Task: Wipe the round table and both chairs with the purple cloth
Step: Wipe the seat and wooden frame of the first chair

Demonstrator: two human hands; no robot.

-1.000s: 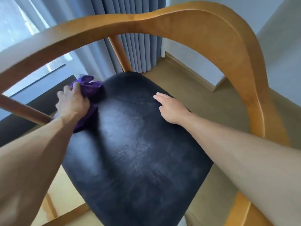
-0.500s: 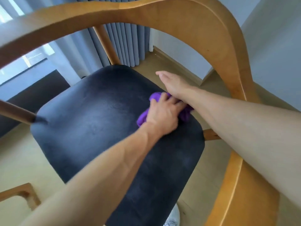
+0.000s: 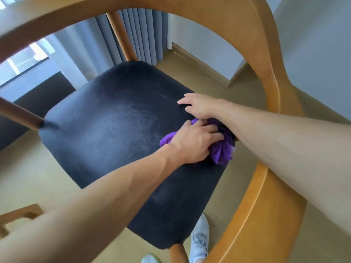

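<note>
Bunching under left grip [image 3: 193, 143]: purple cloth [image 3: 221, 149]

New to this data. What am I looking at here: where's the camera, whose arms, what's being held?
No machine here: a person wears a wide-angle camera on the head, looking forward and down, so both arms reach in from the bottom of the picture. They lean over the curved wooden back of a chair and work on its dark padded seat. The left hand grips a bunched purple cloth and presses it on the seat near its right edge. The right hand rests flat on the seat just beyond it, fingers straight, holding nothing. Below the seat you can see a pale shoe on the floor. Curtains hang behind.
</note>
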